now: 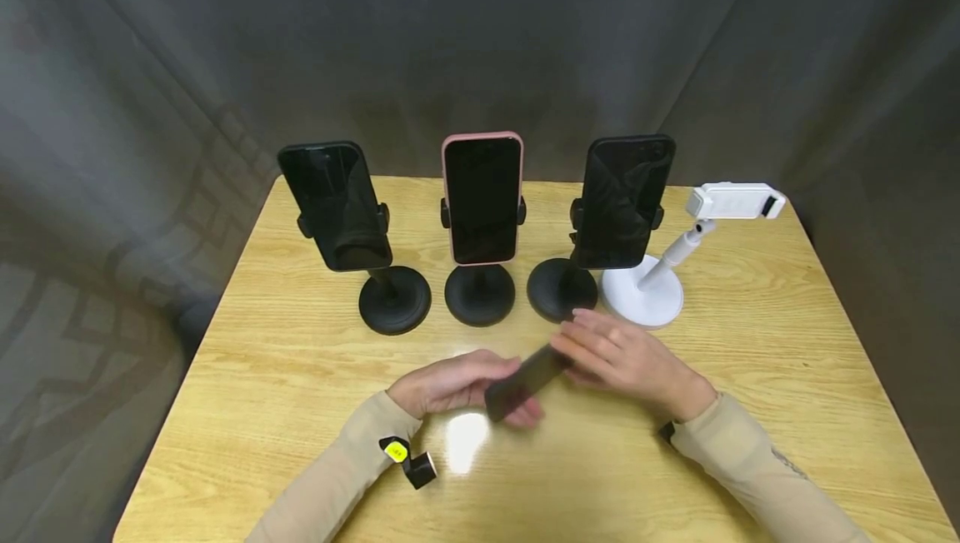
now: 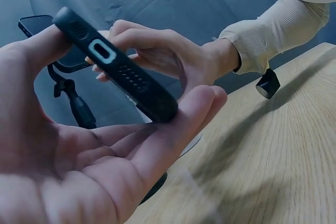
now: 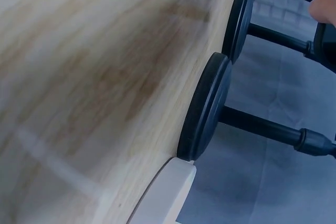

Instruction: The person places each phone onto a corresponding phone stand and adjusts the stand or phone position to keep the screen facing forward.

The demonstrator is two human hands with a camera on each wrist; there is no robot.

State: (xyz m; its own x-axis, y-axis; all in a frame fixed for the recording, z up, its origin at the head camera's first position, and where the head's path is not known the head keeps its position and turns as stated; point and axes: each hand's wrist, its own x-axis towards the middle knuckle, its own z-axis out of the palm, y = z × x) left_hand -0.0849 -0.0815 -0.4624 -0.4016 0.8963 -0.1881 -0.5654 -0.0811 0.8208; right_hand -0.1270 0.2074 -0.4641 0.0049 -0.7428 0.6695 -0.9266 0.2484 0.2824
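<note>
A dark phone [image 1: 527,381] is held tilted above the table between both hands. My left hand [image 1: 450,385] grips its lower end, thumb along one side edge and fingers along the other. In the left wrist view the phone's bottom edge [image 2: 123,72] faces the camera, with a charging port and speaker holes. My right hand [image 1: 633,364] has its fingers around the upper end; in the left wrist view that hand [image 2: 168,51] is partly hidden behind the phone. Only part of a hand [image 3: 324,6] shows at the right wrist view's upper right edge.
Behind the hands stand three black phone stands carrying a black phone [image 1: 333,206], a pink-edged phone [image 1: 483,197] and another black phone [image 1: 624,201]. To their right is a white stand [image 1: 643,297] with a white holder [image 1: 735,201]. Dark grey cloth [image 1: 480,43] surrounds the wooden table [image 1: 285,376].
</note>
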